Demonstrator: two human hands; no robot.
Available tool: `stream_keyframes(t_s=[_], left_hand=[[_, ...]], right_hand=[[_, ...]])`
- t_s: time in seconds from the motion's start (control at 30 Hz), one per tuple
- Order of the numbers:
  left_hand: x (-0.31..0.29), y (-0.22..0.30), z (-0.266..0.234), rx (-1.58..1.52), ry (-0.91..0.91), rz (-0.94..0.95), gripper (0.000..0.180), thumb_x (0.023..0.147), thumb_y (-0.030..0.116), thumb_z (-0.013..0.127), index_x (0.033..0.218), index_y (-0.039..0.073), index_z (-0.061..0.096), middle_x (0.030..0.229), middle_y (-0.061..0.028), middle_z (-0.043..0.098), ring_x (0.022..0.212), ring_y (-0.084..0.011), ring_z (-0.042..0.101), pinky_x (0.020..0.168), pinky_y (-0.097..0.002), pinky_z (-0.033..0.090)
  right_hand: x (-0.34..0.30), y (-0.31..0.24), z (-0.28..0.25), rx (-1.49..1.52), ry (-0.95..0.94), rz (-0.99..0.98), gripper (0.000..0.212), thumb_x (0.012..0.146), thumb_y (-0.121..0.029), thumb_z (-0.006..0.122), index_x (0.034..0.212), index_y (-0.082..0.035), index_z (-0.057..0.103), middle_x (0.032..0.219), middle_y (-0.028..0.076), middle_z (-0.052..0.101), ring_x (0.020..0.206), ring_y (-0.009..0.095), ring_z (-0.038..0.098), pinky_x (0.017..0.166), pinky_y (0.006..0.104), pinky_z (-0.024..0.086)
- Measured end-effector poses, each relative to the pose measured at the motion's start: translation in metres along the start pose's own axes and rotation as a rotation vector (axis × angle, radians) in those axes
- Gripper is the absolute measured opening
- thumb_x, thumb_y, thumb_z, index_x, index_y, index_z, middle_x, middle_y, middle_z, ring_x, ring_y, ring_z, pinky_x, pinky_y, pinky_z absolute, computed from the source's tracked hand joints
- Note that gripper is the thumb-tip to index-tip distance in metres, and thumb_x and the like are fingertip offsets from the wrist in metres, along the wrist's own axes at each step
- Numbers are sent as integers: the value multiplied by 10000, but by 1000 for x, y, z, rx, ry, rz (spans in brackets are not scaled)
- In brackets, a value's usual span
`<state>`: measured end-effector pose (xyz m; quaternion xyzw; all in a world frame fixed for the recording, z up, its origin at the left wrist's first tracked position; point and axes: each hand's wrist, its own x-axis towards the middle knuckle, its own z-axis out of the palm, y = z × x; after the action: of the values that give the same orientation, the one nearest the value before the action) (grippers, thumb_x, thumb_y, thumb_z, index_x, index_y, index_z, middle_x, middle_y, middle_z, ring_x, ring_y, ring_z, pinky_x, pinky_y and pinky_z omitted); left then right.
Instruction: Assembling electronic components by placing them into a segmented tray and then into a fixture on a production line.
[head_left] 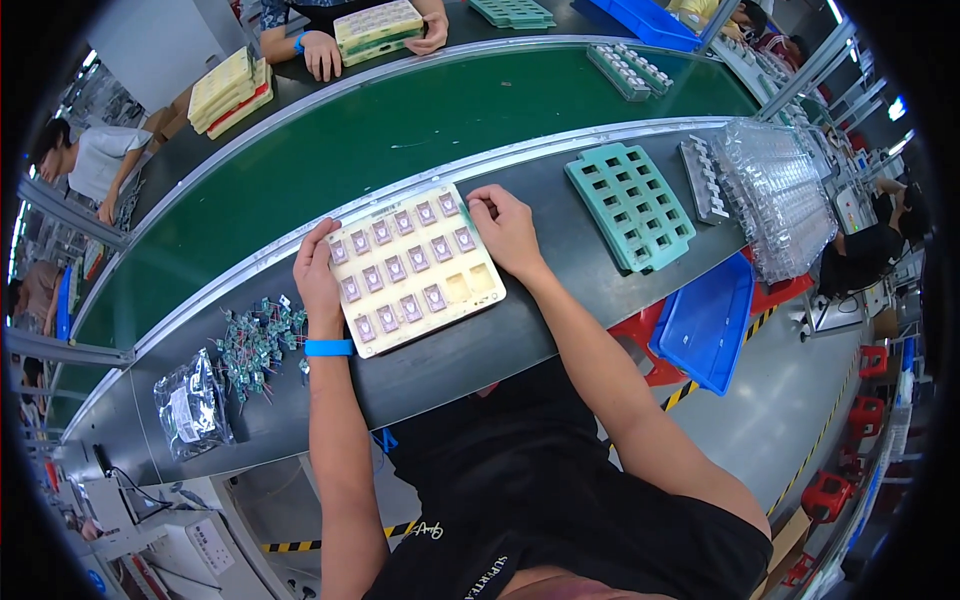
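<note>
A cream-coloured tray (411,325) lies at a slant on the dark worktop in front of me. Rows of small clear-and-pinkish pieces (395,268) sit in its pockets, and two pockets near its lower right corner show bare cream. My left hand (318,272) grips the tray's left edge, with a blue band around that wrist. Around the upper right edge, the fingers of my right hand (508,232) are curled and closed on the tray; their tips are partly hidden. To the right rests a teal tray (631,208) with dark square openings.
Small wired circuit boards (258,345) are heaped left, beside a silver bag (195,408). Clear plastic trays (775,190) are stacked far right, above a blue bin (708,322). Beyond the metal rail runs a green conveyor belt (400,130), where another person's hands (322,55) hold stacked trays.
</note>
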<state>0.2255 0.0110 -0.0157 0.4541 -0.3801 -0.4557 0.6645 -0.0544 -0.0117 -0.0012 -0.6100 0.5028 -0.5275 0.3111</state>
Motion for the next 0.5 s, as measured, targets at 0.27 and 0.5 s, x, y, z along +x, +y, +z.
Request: stream_keyframes(t_s=[0.27,0.5], left_hand=[[2,-3,-1,-4,-3,9,318,998,46,454,1263,-52,601,1247,-175,639,1129,-223,614,987,-326,482],[1,-1,2,4,2,1,317,1002,51,453,1261,-51,604,1247,-173,639,1132,-221,612,992,-324,477]], right_hand=[[1,0,-1,-19,-5,-4,189,941,-135,594,1002,26,670,837,97,697,740,134,635,693,293,522],[1,-1,-2,-6,-10,3,191,940,-137,591,1002,26,670,843,99,698,747,139,640,701,296,523]])
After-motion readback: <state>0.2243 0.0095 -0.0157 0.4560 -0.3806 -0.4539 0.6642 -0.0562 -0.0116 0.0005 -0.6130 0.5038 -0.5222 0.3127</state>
